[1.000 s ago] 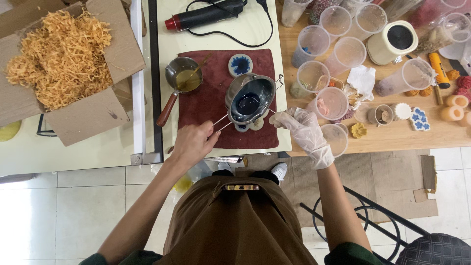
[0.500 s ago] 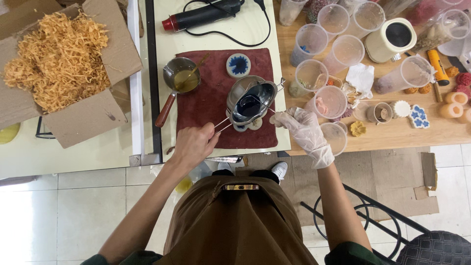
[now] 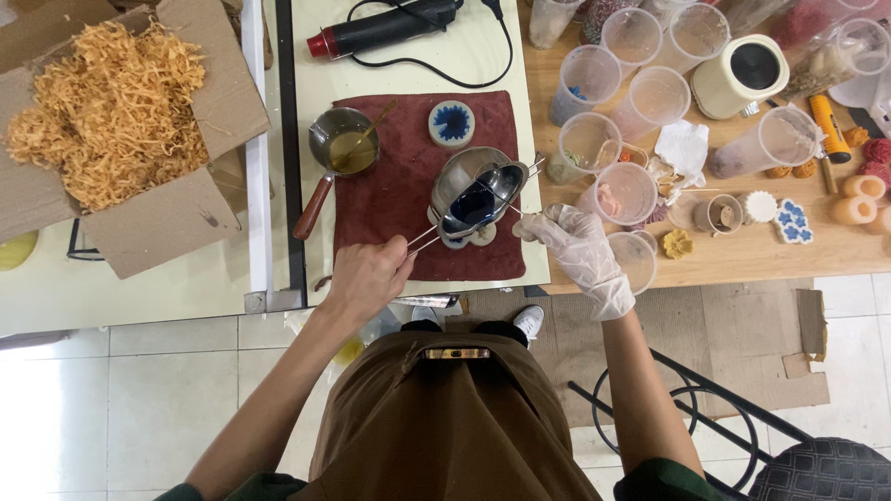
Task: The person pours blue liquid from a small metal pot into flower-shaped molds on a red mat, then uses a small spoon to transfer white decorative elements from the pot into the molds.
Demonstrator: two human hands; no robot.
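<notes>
Cardboard at the far left forms an open box (image 3: 139, 223) heaped with orange paper shred, untouched on the pale desk (image 3: 418, 65). Next along, on the dark red cloth (image 3: 390, 195), a small saucepan (image 3: 345, 141) of yellowish liquid stands with a stick in it, and beyond it lies a round blue-patterned piece (image 3: 453, 122) that looks already poured and set. The bare left hand (image 3: 367, 276) is closed round the thin wire handle of the steel pouring pot (image 3: 475, 190), which hangs tilted over a small pale mould (image 3: 469, 237) near the cloth's front edge. Dark blue liquid pools toward the pot's lower lip, so the pour seems under way rather than finished; how full the mould is cannot be told, since the pot hides it. The gloved right hand (image 3: 575, 246) pinches a thin wick or stick beside the pot's rim. Further right, clear plastic cups (image 3: 613, 83) and finished flower-shaped pieces (image 3: 791, 223) crowd the wooden desk.
</notes>
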